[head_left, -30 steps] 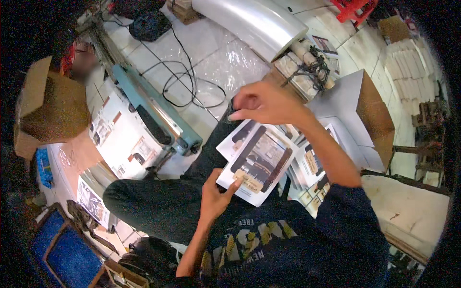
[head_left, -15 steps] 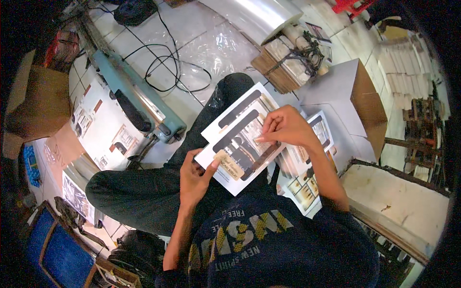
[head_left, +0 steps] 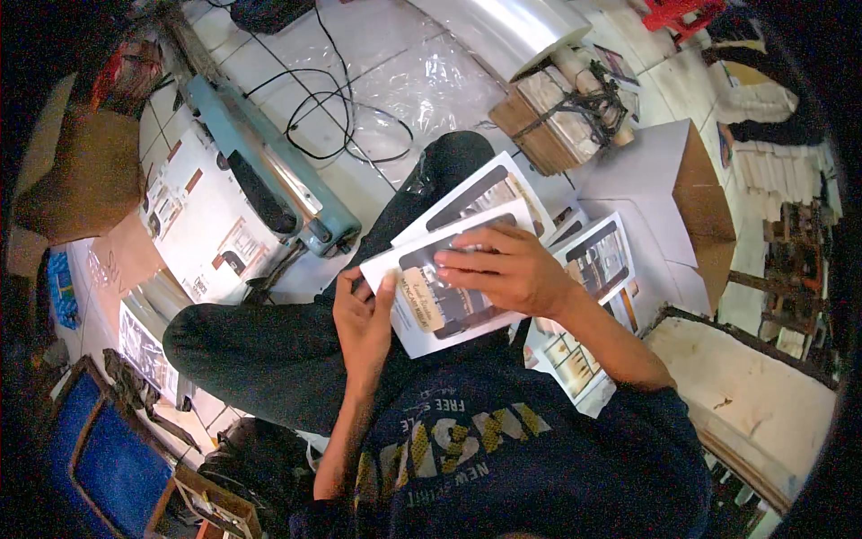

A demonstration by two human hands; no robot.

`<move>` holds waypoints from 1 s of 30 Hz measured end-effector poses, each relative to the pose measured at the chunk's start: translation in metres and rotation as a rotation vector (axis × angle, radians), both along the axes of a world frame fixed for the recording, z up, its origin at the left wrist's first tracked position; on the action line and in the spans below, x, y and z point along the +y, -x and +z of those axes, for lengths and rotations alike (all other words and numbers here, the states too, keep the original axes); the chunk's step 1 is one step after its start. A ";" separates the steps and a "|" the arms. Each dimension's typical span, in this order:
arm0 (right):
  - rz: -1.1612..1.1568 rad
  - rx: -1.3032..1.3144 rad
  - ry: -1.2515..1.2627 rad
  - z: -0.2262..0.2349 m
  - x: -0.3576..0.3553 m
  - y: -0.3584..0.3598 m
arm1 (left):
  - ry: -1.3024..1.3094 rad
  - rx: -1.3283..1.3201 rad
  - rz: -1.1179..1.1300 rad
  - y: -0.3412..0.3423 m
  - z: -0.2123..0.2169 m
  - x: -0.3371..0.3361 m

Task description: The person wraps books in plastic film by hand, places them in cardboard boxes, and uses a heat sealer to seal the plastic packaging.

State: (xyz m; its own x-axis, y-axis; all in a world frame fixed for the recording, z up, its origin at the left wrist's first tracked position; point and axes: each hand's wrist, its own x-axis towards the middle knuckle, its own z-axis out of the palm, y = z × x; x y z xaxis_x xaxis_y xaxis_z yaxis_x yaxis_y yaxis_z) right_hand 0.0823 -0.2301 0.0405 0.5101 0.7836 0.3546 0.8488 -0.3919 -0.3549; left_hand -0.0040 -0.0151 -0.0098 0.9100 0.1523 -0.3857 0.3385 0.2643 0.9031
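My left hand (head_left: 361, 328) grips the left edge of a white-bordered book (head_left: 422, 313), its thumb on top and its fingers underneath. The cover has a dark picture and a tan label. Across this cover lies my right hand (head_left: 516, 274), fingers stretched out nearly flat; it hides part of the picture. A second, similar book (head_left: 476, 199) sticks out from behind the held one, over my lap. More printed covers (head_left: 597, 258) lie fanned beside my right forearm, partly overlapping.
At left stands a teal bar-shaped machine (head_left: 211, 112) beside a white printed panel (head_left: 193, 229). Black cable (head_left: 346, 117) loops over the tiles near clear film (head_left: 431, 85). A film roll (head_left: 530, 31), tied stack (head_left: 548, 126) and open carton (head_left: 642, 198) stand right. Another person's dark-clothed limb (head_left: 781, 133) shows far right.
My right hand has gone from a pinch at the cover's right side to lying flat across it. The top book has turned and shifted slightly left. A dark-clothed limb has appeared far right.
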 end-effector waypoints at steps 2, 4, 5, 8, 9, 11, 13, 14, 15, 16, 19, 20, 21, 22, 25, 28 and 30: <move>0.040 -0.048 0.041 -0.003 0.005 0.001 | 0.027 -0.020 0.044 0.002 0.012 -0.005; -0.040 -0.014 0.034 -0.004 0.009 0.010 | -1.093 -0.052 -0.340 -0.003 0.055 -0.010; -0.118 0.023 0.021 -0.003 0.011 0.017 | -1.094 -0.049 -0.330 -0.005 0.065 -0.011; -0.211 -0.001 0.039 0.010 0.013 0.037 | -0.971 -0.005 -0.498 -0.009 0.083 -0.009; -0.263 -0.003 0.083 0.011 0.015 0.039 | -0.975 0.000 -0.495 -0.010 0.081 -0.007; -0.262 -0.083 -0.053 0.010 0.016 0.038 | -0.900 -0.131 -0.508 -0.015 0.076 -0.004; -0.310 -0.043 0.042 -0.001 0.009 0.044 | -0.815 -0.151 -0.531 -0.021 0.074 -0.004; -0.310 -0.047 0.040 -0.002 0.009 0.045 | -0.803 -0.121 -0.539 -0.021 0.071 -0.007; -0.285 -0.035 0.064 -0.002 0.010 0.047 | -0.791 -0.091 -0.545 -0.020 0.068 -0.011; -0.260 -0.022 0.088 -0.002 0.011 0.049 | -0.807 -0.150 -0.557 -0.019 0.059 -0.014; -0.300 -0.018 0.058 -0.003 0.016 0.054 | -0.769 -0.292 -0.403 -0.022 0.044 -0.013; -0.293 0.036 0.085 0.001 0.017 0.055 | -0.863 -0.396 -0.410 -0.021 0.045 -0.011; -0.295 0.036 0.082 0.000 0.019 0.055 | -0.865 -0.398 -0.412 -0.020 0.041 -0.012; -0.269 0.013 0.070 0.000 0.021 0.055 | -0.981 -0.393 -0.386 -0.018 0.032 -0.013; -0.252 0.053 0.007 -0.001 0.023 0.053 | -1.227 -0.367 -0.302 -0.017 0.014 -0.012; -0.429 0.328 -0.270 -0.009 0.009 0.043 | -0.696 0.028 -0.240 -0.022 -0.004 0.009; -0.757 0.485 -0.398 -0.007 -0.020 0.025 | -0.623 0.022 -0.311 -0.021 0.021 0.018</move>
